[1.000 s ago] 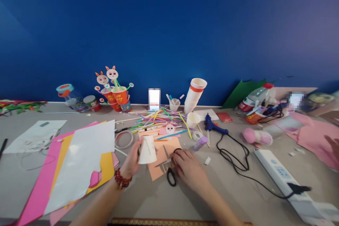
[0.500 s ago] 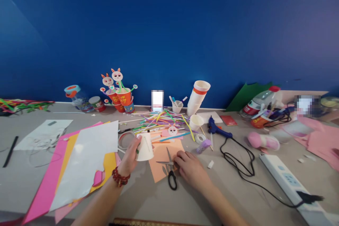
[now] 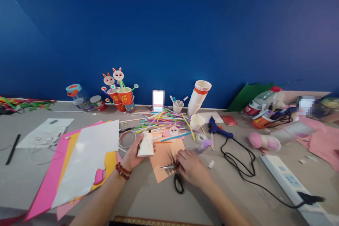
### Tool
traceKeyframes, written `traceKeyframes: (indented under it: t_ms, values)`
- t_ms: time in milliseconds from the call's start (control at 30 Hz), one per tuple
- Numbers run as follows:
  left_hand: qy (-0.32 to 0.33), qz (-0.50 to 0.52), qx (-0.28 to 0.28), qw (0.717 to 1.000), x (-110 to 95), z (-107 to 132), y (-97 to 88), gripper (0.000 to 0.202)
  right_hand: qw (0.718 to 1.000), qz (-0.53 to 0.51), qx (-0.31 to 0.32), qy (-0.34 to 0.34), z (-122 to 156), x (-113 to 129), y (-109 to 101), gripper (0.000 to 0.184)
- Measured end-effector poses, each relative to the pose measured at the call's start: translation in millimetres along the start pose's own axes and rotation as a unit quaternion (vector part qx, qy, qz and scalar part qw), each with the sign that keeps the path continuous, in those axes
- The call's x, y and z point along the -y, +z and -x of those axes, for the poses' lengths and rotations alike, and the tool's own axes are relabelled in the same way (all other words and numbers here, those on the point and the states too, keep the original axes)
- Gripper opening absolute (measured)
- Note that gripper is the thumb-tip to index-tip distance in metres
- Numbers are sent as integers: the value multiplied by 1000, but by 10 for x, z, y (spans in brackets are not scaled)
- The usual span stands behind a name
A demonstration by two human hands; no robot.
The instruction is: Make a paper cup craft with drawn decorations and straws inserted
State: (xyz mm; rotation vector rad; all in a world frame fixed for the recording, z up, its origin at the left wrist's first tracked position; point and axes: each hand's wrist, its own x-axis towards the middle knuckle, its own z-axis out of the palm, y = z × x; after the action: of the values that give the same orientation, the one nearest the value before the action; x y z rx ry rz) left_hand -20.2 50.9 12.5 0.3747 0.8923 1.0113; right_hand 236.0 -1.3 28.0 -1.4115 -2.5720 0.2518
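A white paper cup point(image 3: 146, 145) is gripped in my left hand point(image 3: 133, 153), tilted, its wide end toward me. My right hand point(image 3: 192, 167) has its fingers curled over one handle of the black-handled scissors point(image 3: 179, 183). The scissors' blades are spread apart above a sheet of orange paper point(image 3: 159, 173). The grasped handle is mostly hidden beneath my fingers. A small paper rabbit face point(image 3: 173, 130) lies just beyond the orange sheet. Beside my left hand is a roll of clear tape point(image 3: 127, 139).
A pile of colored pipe cleaners point(image 3: 159, 122) lies ahead. Paper sheets point(image 3: 87, 155) cover the left. At right are a blue glue gun point(image 3: 219, 129) with its cord, a glue stick point(image 3: 204, 146) and a power strip point(image 3: 287, 180). Stacked paper cups point(image 3: 198, 99) stand by the wall.
My right hand has closed over one scissor handle, and the scissors have shifted slightly right. The cup in my left hand has tilted a little, its wide end tipping up.
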Motion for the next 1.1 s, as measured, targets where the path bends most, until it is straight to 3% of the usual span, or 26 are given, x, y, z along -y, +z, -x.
traceKeyframes:
  t_ms: [167,267,333,400,500,600,700,800,833,933,1033,1100]
  values:
    - [17,-31,14,999,34,37,8,40,985,-131,-112,-12,112,-64,21,13]
    - [99,-104,39,989,39,101,28,47,955,-236,-180,19,196,-39,82,10]
    - [214,-239,77,944,6,154,36,51,924,-311,-218,50,252,28,121,14]
    - [303,-381,115,866,-48,210,47,55,888,-396,-226,63,310,126,129,22]
    - [340,-495,155,785,-137,295,92,64,839,-499,-198,86,395,291,65,30]
    - [344,-540,181,747,-210,387,187,68,806,-537,-205,145,435,418,-67,23]
    - [334,-523,184,762,-244,487,300,65,756,-593,-225,161,380,488,-211,13]
    - [323,-511,172,778,-229,568,389,63,678,-669,-282,114,240,530,-294,17]
    - [318,-513,173,778,-219,587,412,64,664,-677,-303,102,188,542,-298,15]
    - [303,-509,190,783,-200,620,475,67,681,-656,-316,82,62,571,-238,10]
    - [287,-479,220,800,-208,623,527,64,709,-649,-272,50,1,592,-147,14]
    - [277,-445,225,821,-197,611,540,60,705,-662,-251,37,-8,612,-113,15]
